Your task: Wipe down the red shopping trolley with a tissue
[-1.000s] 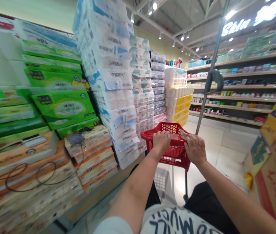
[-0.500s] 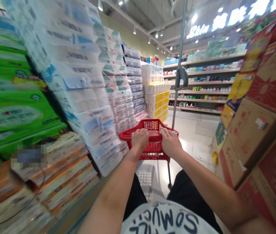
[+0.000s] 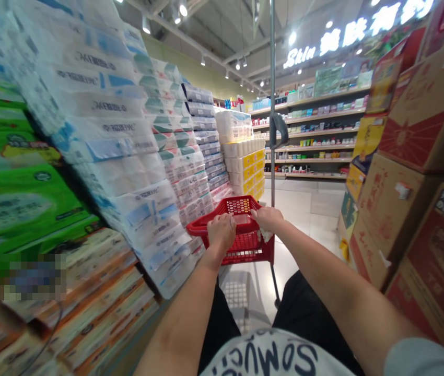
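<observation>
In front of me is a red plastic shopping basket (image 3: 245, 256) with a grid of holes, beside a tall metal pole (image 3: 272, 177) that carries a grey hooked grip (image 3: 279, 129). My left hand (image 3: 222, 232) is closed around the near rim, left of its middle. At the right end of that rim, my right hand (image 3: 268, 218) is closed, with a crumpled white tissue (image 3: 264, 235) hanging out beneath it. The fingers of the right hand are partly hidden behind its back. A clear-looking item inside the basket shows only faintly between my hands.
Wrapped paper packs (image 3: 116, 130) stand stacked high along the left, with green packs (image 3: 30, 177) nearer me. Cardboard cartons (image 3: 398, 203) line the right side. Pale floor (image 3: 304, 224) runs ahead to shelves (image 3: 312, 133) of small goods.
My right hand has turned over at the rim, and the white tissue now shows below it rather than at the fingertips. The left hand stays on the rim. The view has shifted slightly right.
</observation>
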{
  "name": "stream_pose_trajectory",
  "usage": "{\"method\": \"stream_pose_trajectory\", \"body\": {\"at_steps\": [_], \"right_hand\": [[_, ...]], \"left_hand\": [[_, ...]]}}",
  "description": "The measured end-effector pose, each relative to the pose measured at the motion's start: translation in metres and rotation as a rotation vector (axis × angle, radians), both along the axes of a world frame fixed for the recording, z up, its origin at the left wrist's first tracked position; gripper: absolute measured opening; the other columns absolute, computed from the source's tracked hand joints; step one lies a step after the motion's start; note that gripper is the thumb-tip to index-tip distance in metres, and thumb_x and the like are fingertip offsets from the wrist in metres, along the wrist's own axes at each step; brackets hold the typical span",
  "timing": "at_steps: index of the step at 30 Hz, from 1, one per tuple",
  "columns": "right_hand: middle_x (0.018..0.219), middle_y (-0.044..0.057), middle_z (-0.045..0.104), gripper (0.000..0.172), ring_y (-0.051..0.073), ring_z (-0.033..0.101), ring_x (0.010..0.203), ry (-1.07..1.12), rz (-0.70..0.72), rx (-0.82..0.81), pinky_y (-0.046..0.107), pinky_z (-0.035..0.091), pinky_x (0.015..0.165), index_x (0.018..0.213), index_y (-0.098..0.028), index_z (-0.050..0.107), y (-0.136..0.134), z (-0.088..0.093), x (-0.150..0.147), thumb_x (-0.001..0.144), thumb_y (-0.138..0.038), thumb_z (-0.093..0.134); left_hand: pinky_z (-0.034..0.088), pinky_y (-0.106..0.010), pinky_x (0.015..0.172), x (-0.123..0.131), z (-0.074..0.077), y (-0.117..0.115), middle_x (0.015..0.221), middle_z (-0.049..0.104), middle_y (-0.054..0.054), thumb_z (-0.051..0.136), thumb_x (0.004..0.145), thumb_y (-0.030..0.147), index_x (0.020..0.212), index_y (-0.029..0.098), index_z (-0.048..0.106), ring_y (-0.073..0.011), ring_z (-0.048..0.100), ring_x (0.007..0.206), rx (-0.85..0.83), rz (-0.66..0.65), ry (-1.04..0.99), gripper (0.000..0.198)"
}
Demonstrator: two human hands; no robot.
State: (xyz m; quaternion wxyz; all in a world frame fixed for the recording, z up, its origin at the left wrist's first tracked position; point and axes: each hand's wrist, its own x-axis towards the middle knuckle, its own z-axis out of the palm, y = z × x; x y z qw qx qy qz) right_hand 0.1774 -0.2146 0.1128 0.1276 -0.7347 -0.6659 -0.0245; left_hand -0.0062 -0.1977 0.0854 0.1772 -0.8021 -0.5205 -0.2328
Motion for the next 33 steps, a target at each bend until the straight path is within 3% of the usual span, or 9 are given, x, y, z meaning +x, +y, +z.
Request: {"method": "stream_pose_trajectory", "body": {"at_steps": [3,6,8,14,20,24,26,31,33], "right_hand": [[0.098,0.013,0.071,0.057,0.024,0.065,0.090,0.000,0.002,0.103,0.034,0.043,0.076,0.094,-0.017,0.070,-0.006,-0.012,0.001,0.100,-0.046,0.022],[0.098,0.012,0.070,0.052,0.023,0.060,0.096,-0.042,0.042,0.434,0.034,0.038,0.086,0.091,-0.017,0.068,-0.019,-0.034,-0.002,0.101,-0.036,0.021],[0.096,0.012,0.069,0.050,0.023,0.059,0.097,-0.050,0.042,0.536,0.035,0.036,0.089,0.090,-0.017,0.067,-0.022,-0.039,-0.004,0.101,-0.034,0.021],[0.086,0.012,0.071,0.054,0.022,0.064,0.079,0.063,-0.052,0.159,0.032,0.040,0.072,0.083,-0.017,0.070,-0.007,-0.015,-0.003,0.099,-0.044,0.026],[0.098,0.011,0.070,0.050,0.022,0.060,0.097,0.004,0.049,0.564,0.035,0.036,0.091,0.093,-0.018,0.069,-0.021,-0.042,-0.002,0.101,-0.033,0.022],[0.089,0.010,0.071,0.047,0.022,0.063,0.082,0.059,-0.034,0.240,0.033,0.040,0.078,0.086,-0.019,0.071,-0.007,-0.027,0.006,0.098,-0.039,0.030],[0.087,0.009,0.071,0.046,0.022,0.063,0.081,0.071,-0.045,0.173,0.033,0.040,0.076,0.084,-0.019,0.071,-0.002,-0.021,0.009,0.098,-0.039,0.032],[0.103,0.009,0.069,0.045,0.021,0.058,0.100,0.050,0.019,0.589,0.034,0.033,0.097,0.102,-0.018,0.069,-0.019,-0.049,0.005,0.101,-0.030,0.026],[0.103,0.009,0.069,0.044,0.021,0.058,0.101,0.052,0.051,0.641,0.034,0.033,0.098,0.104,-0.018,0.068,-0.023,-0.053,0.006,0.101,-0.029,0.025]], "left_hand": [[0.042,-0.039,0.090,0.000,0.001,-0.002,0.126,0.060,-0.010,0.025,0.100,0.033,0.129,0.023,0.053,-0.0242,0.054,0.112,-0.002,0.006,0.007,0.042],[0.042,-0.040,0.091,0.001,0.001,-0.002,0.125,0.060,-0.010,0.025,0.100,0.032,0.129,0.022,0.054,-0.0237,0.054,0.112,-0.002,0.017,-0.003,0.042],[0.042,-0.040,0.092,0.000,0.000,-0.001,0.125,0.061,-0.010,0.025,0.100,0.032,0.128,0.023,0.054,-0.0233,0.054,0.112,0.002,0.019,-0.010,0.042],[0.042,-0.039,0.090,-0.001,-0.002,0.002,0.125,0.061,-0.010,0.025,0.100,0.033,0.128,0.023,0.054,-0.0234,0.054,0.112,0.029,0.004,-0.005,0.042],[0.042,-0.039,0.091,0.000,-0.002,0.001,0.125,0.061,-0.010,0.026,0.100,0.032,0.127,0.023,0.055,-0.0237,0.053,0.114,0.023,0.009,-0.014,0.042],[0.041,-0.039,0.092,0.001,0.001,-0.003,0.128,0.059,-0.011,0.026,0.100,0.032,0.130,0.023,0.053,-0.0240,0.052,0.115,-0.016,0.008,0.011,0.042],[0.041,-0.039,0.091,0.002,0.002,-0.005,0.129,0.059,-0.011,0.026,0.100,0.033,0.131,0.023,0.052,-0.0241,0.052,0.115,-0.025,0.015,0.016,0.042],[0.041,-0.040,0.090,0.003,0.000,-0.005,0.128,0.060,-0.010,0.024,0.100,0.034,0.128,0.023,0.055,-0.0238,0.053,0.113,0.008,0.011,-0.017,0.043],[0.041,-0.040,0.090,0.003,-0.001,-0.004,0.128,0.060,-0.009,0.024,0.100,0.035,0.128,0.023,0.055,-0.0238,0.053,0.112,0.020,-0.002,-0.019,0.043]]}}
